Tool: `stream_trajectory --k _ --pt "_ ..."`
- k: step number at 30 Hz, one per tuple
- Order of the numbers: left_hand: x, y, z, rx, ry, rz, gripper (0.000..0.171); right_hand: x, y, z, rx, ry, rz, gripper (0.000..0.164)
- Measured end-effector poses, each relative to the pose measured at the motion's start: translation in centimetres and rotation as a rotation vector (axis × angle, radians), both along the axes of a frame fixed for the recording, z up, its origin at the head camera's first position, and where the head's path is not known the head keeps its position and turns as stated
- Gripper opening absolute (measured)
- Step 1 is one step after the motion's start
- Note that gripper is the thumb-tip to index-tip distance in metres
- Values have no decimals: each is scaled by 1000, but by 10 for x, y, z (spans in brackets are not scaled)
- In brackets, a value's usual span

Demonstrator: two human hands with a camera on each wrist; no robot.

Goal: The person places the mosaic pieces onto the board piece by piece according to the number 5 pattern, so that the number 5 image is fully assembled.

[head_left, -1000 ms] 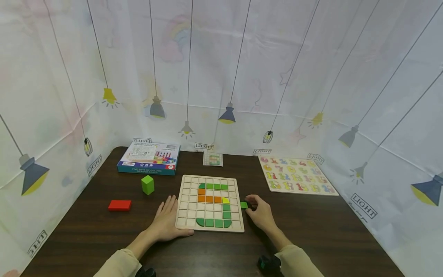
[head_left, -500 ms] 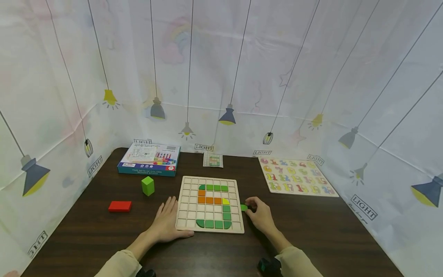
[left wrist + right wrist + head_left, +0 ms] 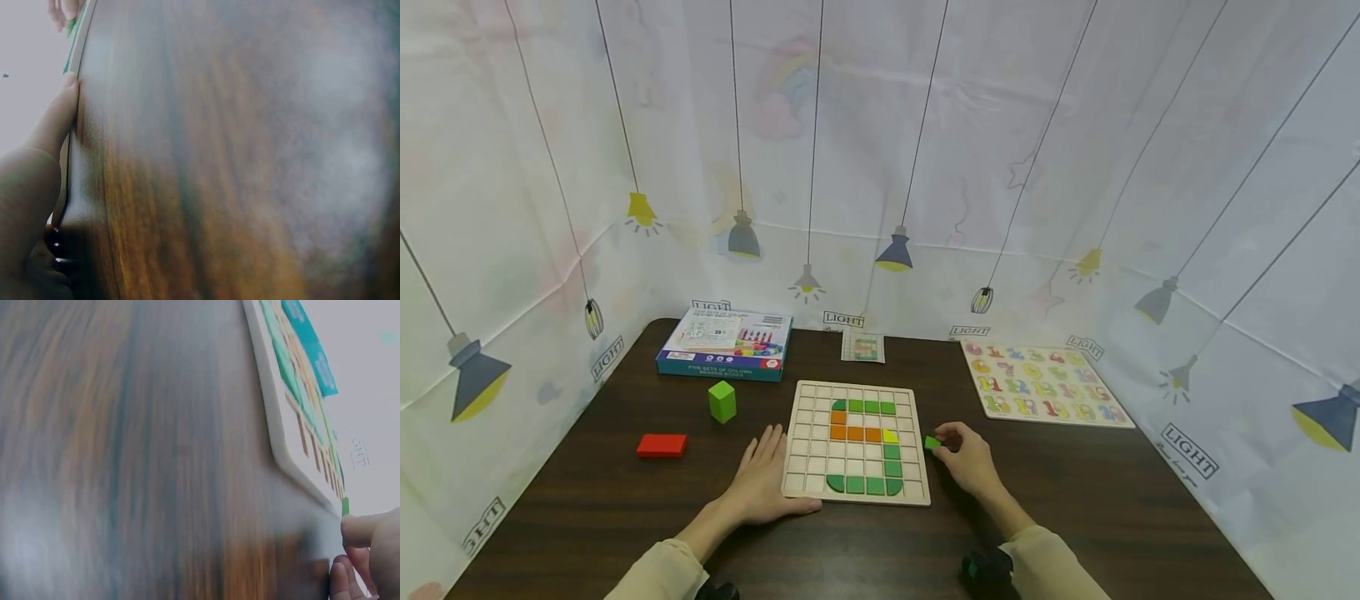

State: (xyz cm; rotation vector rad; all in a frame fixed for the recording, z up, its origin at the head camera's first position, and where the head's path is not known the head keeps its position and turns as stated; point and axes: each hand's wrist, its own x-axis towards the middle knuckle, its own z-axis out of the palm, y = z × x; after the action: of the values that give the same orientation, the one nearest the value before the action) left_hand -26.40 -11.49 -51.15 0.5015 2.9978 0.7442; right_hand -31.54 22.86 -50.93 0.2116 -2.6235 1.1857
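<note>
A wooden grid board [image 3: 816, 463] lies on the table, with green, orange and one yellow tile set in a pattern in its cells. Spread flat along its left edge is my left hand [image 3: 760, 482], thumb reaching along the near edge; the left wrist view shows that thumb against the board's rim. Just off the board's right edge, my right hand [image 3: 967, 460] pinches a small green tile [image 3: 932, 442] between thumb and fingers. In the right wrist view the tile's edge [image 3: 345, 506] pokes out beyond the thumb, and most of it is hidden.
To the left are a red block [image 3: 662, 446] and a taller light-green block [image 3: 722, 402]. Behind them lies a flat box [image 3: 724, 367]. A small pattern card [image 3: 862, 347] sits beyond the board. At the back right is a number puzzle board [image 3: 1045, 380].
The green tile in my right fingers has turned and tilted a little, shifting slightly away from the board's edge. My left hand and the board keep their places.
</note>
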Motion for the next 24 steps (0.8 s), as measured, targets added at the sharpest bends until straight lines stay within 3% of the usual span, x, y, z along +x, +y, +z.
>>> stream_trajectory --k 8,14,24 --pt "2 0 1 6 -2 -1 122 5 -26 6 0 8 60 24" --pt "1 -1 -1 -1 9 3 122 8 -52 13 10 89 178 25" --pt "2 -1 2 -10 17 -1 125 19 -95 16 54 139 370 26"
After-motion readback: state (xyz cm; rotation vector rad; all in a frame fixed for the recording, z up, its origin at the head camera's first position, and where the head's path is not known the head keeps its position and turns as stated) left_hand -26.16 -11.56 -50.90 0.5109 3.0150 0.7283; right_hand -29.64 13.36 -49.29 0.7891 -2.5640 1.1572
